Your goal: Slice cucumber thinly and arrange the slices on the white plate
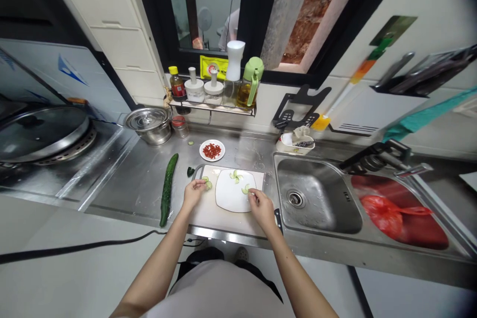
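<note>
At the near side of the worktop [122, 184] you have the board [227, 223] in front of you, with the knife [278, 219] just off its right edge, only the handle showing clearly. You seem to be at the arranging step, setting thin cucumber slices on the plate [231, 201], which lies on the board. Your right hand [261, 207] is mostly curled, thumb and fingertips close together at a lone slice [245, 189] near the plate's right rim; whether you pinch it or only nudge it, you cannot tell from here. Your left hand [195, 193] is half closed, its fingertips at some loose slices [207, 183] on the board, left of the plate; you cannot tell if it grips one. The next move probably calls for a light fingertip touch, so that the slice lies flat and the fanned slices [235, 176] at the plate's far side stay undisturbed. Left of the board you have the cucumber [169, 190], and beyond the board the dish [201, 152] of red pieces.
</note>
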### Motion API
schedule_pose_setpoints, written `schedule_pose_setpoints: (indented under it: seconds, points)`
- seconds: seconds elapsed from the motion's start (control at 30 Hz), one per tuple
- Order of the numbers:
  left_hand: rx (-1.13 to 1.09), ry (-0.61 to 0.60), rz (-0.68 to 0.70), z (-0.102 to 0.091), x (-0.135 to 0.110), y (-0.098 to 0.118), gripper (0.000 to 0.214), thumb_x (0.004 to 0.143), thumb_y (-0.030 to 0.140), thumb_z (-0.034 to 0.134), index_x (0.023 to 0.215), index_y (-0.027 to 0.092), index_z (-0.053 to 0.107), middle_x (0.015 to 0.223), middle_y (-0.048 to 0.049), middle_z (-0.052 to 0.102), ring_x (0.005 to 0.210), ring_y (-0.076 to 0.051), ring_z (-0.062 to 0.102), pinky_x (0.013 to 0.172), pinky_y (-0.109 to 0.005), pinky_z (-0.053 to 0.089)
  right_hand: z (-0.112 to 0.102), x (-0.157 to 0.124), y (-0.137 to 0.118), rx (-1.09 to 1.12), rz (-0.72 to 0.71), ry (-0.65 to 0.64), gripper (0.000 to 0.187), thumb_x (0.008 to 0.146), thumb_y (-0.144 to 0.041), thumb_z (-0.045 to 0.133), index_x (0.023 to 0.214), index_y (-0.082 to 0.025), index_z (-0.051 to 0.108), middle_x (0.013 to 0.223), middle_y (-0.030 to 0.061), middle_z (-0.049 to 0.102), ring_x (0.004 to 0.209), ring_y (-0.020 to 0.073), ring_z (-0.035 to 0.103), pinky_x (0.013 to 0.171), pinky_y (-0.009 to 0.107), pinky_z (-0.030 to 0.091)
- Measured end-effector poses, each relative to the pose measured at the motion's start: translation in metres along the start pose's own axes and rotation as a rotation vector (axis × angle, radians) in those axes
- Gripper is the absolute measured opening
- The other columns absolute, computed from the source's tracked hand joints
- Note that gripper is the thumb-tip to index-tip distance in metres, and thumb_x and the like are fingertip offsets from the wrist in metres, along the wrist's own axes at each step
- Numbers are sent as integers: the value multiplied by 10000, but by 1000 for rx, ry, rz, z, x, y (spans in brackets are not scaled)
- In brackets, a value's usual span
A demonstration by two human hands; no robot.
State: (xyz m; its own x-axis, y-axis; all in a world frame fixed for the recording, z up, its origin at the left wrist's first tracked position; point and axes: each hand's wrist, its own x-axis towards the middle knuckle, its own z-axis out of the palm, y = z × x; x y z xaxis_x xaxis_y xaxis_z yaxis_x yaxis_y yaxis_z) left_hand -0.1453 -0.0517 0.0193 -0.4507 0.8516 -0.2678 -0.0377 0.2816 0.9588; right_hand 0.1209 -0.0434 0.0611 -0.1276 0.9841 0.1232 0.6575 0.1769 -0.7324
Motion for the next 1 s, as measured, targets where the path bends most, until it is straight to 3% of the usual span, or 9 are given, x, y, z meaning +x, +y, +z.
schedule_pose_setpoints:
  seconds: [0.1, 0.27, 0.47, 0.7, 1.0]
  points:
    - [-144, -107, 9, 5, -5, 21, 330, 579, 357, 801, 811, 146, 698, 839, -69, 728, 775, -163, 657, 802, -308, 495, -1, 18, -27, 66, -66, -38, 267, 874, -334, 493, 962, -191, 701, 838, 67, 684, 742, 190, 604, 716, 305, 461]
    - [-194, -268, 38, 14, -22, 60, 323, 574, 312, 811, 825, 154, 682, 749, -24, 693, 710, -129, 632, 730, -260, 478, 1, 42, -67, 178, -186, -158, 170, 859, -297, 562, 933, -215, 691, 860, 42, 677, 754, 162, 587, 724, 288, 455]
    - [-179, -387, 102, 24, -35, 80, 314, 619, 285, 780, 867, 167, 627, 678, 21, 647, 637, -91, 584, 676, -224, 438, 5, 47, -83, 219, -253, -266, 91, 839, -208, 573, 812, -202, 660, 822, 19, 665, 772, 145, 569, 732, 266, 434]
    - [95, -374, 221, 27, -38, 83, 277, 669, 381, 722, 833, 158, 704, 766, -49, 691, 715, -151, 585, 690, -266, 428, 0, 47, -82, 273, -192, -276, 94, 807, -192, 562, 750, -194, 636, 743, 7, 645, 742, 150, 560, 699, 258, 421]
    - [541, -299, 433, 26, -50, 100, 180, 784, 354, 642, 860, 228, 746, 844, -41, 718, 859, -210, 587, 927, -361, 355, -1, 48, -77, 382, -74, -337, 110, 761, -196, 513, 700, -184, 604, 682, -10, 619, 671, 129, 540, 647, 238, 403]
